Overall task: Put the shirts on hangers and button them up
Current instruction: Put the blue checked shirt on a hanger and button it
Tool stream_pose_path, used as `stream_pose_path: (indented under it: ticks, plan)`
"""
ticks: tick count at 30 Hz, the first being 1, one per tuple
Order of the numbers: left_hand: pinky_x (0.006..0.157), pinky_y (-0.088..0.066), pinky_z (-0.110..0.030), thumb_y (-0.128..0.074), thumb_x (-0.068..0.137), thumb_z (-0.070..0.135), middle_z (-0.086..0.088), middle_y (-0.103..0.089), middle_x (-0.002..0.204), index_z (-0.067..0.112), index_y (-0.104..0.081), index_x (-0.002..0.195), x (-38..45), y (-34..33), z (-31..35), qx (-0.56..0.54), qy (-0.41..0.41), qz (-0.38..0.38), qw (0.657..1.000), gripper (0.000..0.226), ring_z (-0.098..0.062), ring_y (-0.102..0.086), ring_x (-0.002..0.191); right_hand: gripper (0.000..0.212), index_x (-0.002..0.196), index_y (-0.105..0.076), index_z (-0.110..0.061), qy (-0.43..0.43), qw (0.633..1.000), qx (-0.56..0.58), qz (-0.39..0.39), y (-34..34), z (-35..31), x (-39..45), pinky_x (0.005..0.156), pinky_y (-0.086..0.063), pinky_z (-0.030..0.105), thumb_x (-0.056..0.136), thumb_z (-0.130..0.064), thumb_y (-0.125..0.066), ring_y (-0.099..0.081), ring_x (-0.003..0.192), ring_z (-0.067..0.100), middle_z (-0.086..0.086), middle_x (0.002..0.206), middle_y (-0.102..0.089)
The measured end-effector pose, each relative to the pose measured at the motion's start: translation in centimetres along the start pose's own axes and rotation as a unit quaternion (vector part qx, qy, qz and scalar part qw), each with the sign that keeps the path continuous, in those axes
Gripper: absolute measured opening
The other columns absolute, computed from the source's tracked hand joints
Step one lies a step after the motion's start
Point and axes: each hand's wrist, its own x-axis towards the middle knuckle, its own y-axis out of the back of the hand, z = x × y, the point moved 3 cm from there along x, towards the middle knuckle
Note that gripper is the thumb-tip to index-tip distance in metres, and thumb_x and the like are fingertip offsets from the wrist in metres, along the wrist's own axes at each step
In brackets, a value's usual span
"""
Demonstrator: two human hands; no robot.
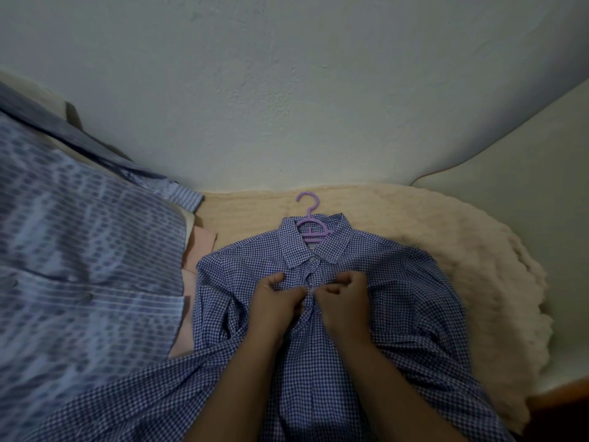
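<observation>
A blue-and-white checked shirt (398, 301) lies face up on a cream fleece blanket, collar away from me. A lilac plastic hanger (310, 227) sits inside the collar, its hook pointing at the wall. The top two buttons below the collar look fastened. My left hand (275, 301) pinches the left edge of the placket a little below them. My right hand (342, 298) pinches the right edge at the same spot. Both hands have curled fingers and meet at the shirt's middle; the button between them is hidden.
A pile of other shirts (79, 250), striped and patterned in blue, lies at the left, with a pink garment (197, 250) under it. The fluffy cream blanket (462, 244) spreads to the right. A pale wall (287, 90) stands close behind.
</observation>
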Motion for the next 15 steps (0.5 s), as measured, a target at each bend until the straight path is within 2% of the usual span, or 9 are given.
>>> stream_pose_path:
  ticks: [2,5,10,13,15]
  plan:
    - [0.054,-0.049,-0.029,-0.071,0.082,0.002,-0.011,-0.065,0.070,0.010,-0.045,0.127,-0.24,-0.01,-0.01,-0.013,0.001,-0.001,1.000,0.053,-0.018,-0.056,0.055,0.034,0.087,-0.038,-0.017,0.002,1.000,-0.012,0.002,0.05,0.06,-0.12,0.046,-0.041,0.016,0.080,0.003,-0.065,-0.052,0.064,0.018,0.015,0.083,-0.060]
    - [0.054,-0.051,-0.028,-0.071,0.082,0.003,-0.010,-0.066,0.068,0.009,-0.046,0.126,-0.60,0.03,-0.11,-0.028,0.000,-0.007,1.000,0.051,-0.018,-0.059,0.056,0.034,0.083,-0.036,-0.019,0.006,1.000,-0.027,0.002,0.20,0.09,-0.22,0.042,-0.038,0.013,0.081,0.001,-0.064,-0.050,0.061,0.018,0.017,0.085,-0.059]
    - [0.063,-0.055,-0.031,-0.067,0.086,0.005,-0.009,-0.067,0.071,0.008,-0.045,0.127,-0.67,-0.01,-0.17,-0.039,-0.006,-0.016,0.999,0.047,-0.018,-0.062,0.064,0.031,0.086,-0.036,-0.015,0.008,0.999,-0.038,-0.027,0.53,0.05,0.08,0.041,-0.036,0.013,0.083,0.000,-0.063,-0.046,0.060,0.016,0.014,0.082,-0.054]
    - [0.063,-0.053,-0.031,-0.064,0.088,0.004,-0.007,-0.066,0.069,0.009,-0.043,0.124,-0.65,-0.09,-0.12,-0.043,-0.008,-0.031,0.999,0.041,-0.018,-0.061,0.062,0.030,0.084,-0.036,-0.017,0.018,0.997,-0.060,-0.041,0.61,-0.07,0.46,0.052,-0.044,0.026,0.083,0.000,-0.062,-0.050,0.065,0.020,0.022,0.088,-0.056]
    - [0.062,-0.051,-0.031,-0.067,0.084,0.001,-0.006,-0.065,0.068,0.009,-0.042,0.123,-0.63,-0.11,-0.17,-0.028,-0.017,-0.041,0.999,0.047,-0.018,-0.059,0.059,0.032,0.084,-0.036,-0.019,0.023,0.997,-0.060,-0.045,0.65,-0.17,0.43,0.057,-0.046,0.033,0.083,0.000,-0.062,-0.053,0.069,0.024,0.024,0.092,-0.057]
